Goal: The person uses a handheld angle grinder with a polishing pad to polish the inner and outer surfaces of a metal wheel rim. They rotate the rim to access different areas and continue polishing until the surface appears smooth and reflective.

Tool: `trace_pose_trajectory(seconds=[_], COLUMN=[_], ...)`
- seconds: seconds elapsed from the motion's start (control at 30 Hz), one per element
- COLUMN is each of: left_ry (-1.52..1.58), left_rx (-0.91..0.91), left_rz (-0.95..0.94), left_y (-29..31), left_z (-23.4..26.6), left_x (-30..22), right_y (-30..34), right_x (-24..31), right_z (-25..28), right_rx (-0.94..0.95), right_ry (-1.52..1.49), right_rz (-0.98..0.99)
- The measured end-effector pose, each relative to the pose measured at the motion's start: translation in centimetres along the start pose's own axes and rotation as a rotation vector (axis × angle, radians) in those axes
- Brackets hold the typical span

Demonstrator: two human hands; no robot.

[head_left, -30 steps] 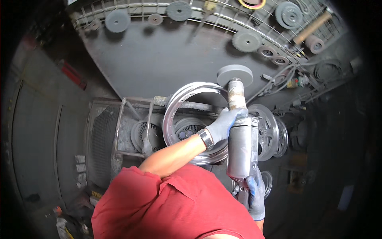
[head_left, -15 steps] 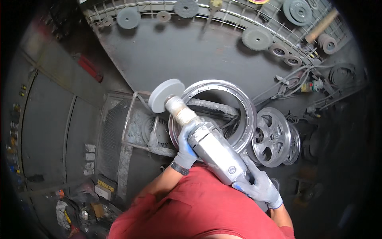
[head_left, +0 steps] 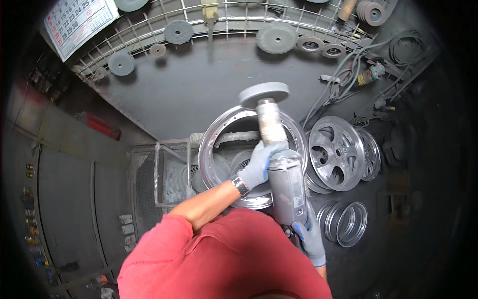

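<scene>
My two gloved hands hold a large grey straight grinder [head_left: 288, 194], its nose tilted slightly left and away from me. At its far end is a pale round grinding wheel [head_left: 264, 93], seen nearly edge-on. My left hand [head_left: 255, 165] is wrapped round the grinder's neck, just behind the whitish wrapped collar [head_left: 271, 122]. Around the rear end closes my right hand [head_left: 310, 236], partly hidden by the tool body. Beneath the grinder a polished wheel rim ring [head_left: 208, 152] leans on a dusty frame [head_left: 239, 138]. Whether the grinding wheel touches the ring I cannot tell.
A spoked alloy wheel [head_left: 332, 130] stands to the right, with another behind it. Lower right lie shiny rims [head_left: 364, 219]. Spare discs [head_left: 277, 39] hang on a wire rack [head_left: 234, 31] along the back, beside tangled cables [head_left: 343, 82]. Red toolbox-like object [head_left: 101, 125] at left.
The grinder has swung to the right and more upright, its wheel now seen nearly edge-on. My left arm reaches further forward. The whole view has turned, bringing a calendar in at upper left.
</scene>
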State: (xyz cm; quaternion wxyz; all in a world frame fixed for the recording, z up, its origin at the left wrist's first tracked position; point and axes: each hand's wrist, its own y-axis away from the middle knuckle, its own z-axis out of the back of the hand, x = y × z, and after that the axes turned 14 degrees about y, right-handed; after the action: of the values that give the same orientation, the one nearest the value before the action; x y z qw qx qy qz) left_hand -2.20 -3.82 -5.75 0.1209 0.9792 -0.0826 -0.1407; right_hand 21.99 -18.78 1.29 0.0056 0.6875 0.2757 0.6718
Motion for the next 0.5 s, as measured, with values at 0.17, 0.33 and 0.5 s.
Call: trace_pose_trajectory(seconds=[0.17, 0.33, 0.5], left_ry=[-0.287, -0.515, -0.631], left_rx=[0.038, 0.17, 0.148], left_rz=[0.109, 0.246, 0.301], left_y=[-1.2, -1.4, -0.9], left_z=[-2.2, 0.9, 1.7], left_x=[5.6, 10.8, 11.2], right_y=[3.3, 4.9, 4.5], right_x=[-4.2, -6.7, -7.7], right_z=[-2.3, -5.0, -6.4], right_rx=[-0.234, -0.406, -0.418], right_ry=[-0.169, -0.115, -0.089], right_rz=[-0.036, 0.001, -0.022])
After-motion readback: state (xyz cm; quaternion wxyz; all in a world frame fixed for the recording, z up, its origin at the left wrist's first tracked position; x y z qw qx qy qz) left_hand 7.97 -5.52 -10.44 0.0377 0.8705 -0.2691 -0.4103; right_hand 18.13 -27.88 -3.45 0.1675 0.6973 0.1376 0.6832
